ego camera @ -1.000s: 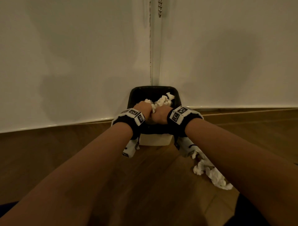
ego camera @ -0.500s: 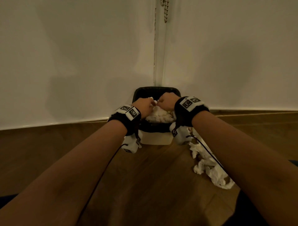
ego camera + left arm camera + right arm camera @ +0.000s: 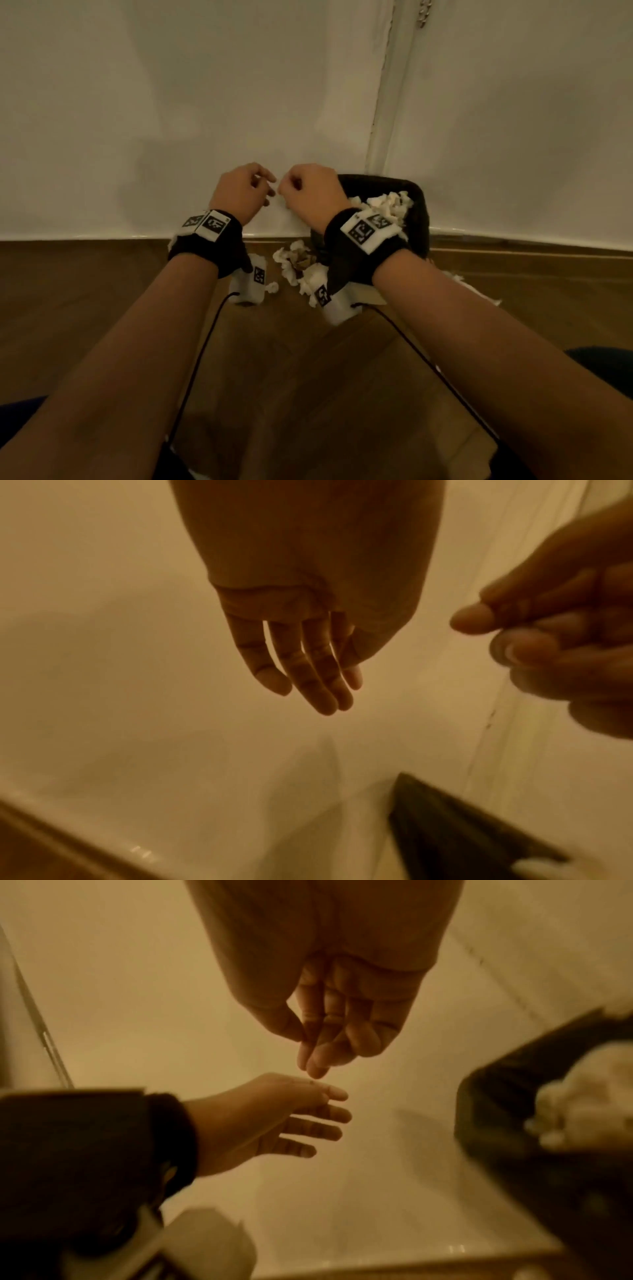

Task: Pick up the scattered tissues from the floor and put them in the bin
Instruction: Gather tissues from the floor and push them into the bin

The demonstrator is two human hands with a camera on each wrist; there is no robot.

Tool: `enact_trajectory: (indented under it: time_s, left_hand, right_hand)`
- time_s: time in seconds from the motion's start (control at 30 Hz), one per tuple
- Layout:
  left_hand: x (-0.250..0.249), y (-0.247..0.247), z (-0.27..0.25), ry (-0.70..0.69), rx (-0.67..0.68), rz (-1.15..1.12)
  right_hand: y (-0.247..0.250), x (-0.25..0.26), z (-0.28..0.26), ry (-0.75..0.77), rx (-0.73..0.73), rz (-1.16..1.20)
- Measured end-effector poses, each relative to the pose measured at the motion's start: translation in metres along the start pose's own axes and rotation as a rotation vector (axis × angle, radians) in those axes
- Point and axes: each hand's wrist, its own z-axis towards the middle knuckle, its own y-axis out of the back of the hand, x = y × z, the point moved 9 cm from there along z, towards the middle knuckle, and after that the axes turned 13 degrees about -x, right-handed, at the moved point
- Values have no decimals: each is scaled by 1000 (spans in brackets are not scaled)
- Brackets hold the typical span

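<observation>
A black bin point(image 3: 420, 219) stands on the floor against the white wall, holding a heap of white tissues point(image 3: 387, 205). More crumpled tissues point(image 3: 296, 269) lie on the wooden floor at the bin's left foot. Both hands hang in the air in front of the wall, left of the bin and above the floor tissues. My left hand point(image 3: 263, 192) has relaxed, nearly straight fingers point(image 3: 308, 674) and holds nothing. My right hand point(image 3: 291, 193) is curled, thumb against the fingers point(image 3: 315, 1053), with nothing seen inside. The bin point(image 3: 496, 1110) sits to its right.
A white skirting point(image 3: 102, 236) runs along the base of the wall. Another strip of tissue point(image 3: 479, 291) shows on the floor behind my right forearm. Black cables point(image 3: 202, 359) trail from both wrist cameras. Wooden floor point(image 3: 291, 394) stretches toward me.
Both hands were pressed on the tissue heap in the bin. They have let go, lifted out and moved left in front of the wall. The tissues stay in the bin.
</observation>
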Motion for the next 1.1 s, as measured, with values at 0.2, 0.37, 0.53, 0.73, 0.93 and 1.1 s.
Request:
enact_trajectory:
  time_s: [0.2, 0.37, 0.53, 0.73, 0.93, 1.1]
  left_hand:
    - [101, -37, -33, 71, 207, 336]
    - [153, -102, -71, 44, 469, 496]
    - [171, -152, -94, -77, 587, 644]
    - [184, -187, -104, -235, 637, 636]
    - [208, -198, -116, -184, 683, 599]
    - [207, -193, -128, -243, 577, 670]
  right_hand:
    - [-116, -32, -58, 12, 393, -187]
    - [-174, -114, -97, -182, 579, -379]
    - [-204, -165, -122, -152, 682, -571]
    - [-221, -192, -130, -185, 606, -562]
    - [-222, -205, -114, -228, 525, -586]
    - [-226, -211, -113, -238, 619, -624]
